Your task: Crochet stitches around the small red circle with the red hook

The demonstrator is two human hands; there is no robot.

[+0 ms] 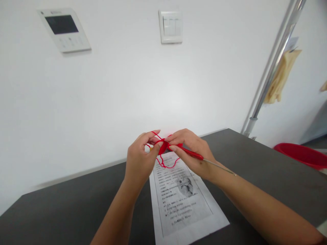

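Note:
A small red crochet piece (163,145) is pinched between the thumb and fingers of my left hand (141,153), and a strand of red yarn (156,135) runs over its raised index finger. My right hand (192,146) grips a crochet hook (194,154) by its red handle. The hook's bare metal end points back along my right forearm, while its other end meets the crochet piece, where fingers hide the tip. Below both hands a loose loop of red yarn hangs above a printed sheet (178,204).
The sheet, with text and a grey picture, lies on a dark table (76,207) against a white wall. A red basin (301,154) stands beyond the right edge, near a metal pole (273,68) and a hanging yellowish cloth (282,78).

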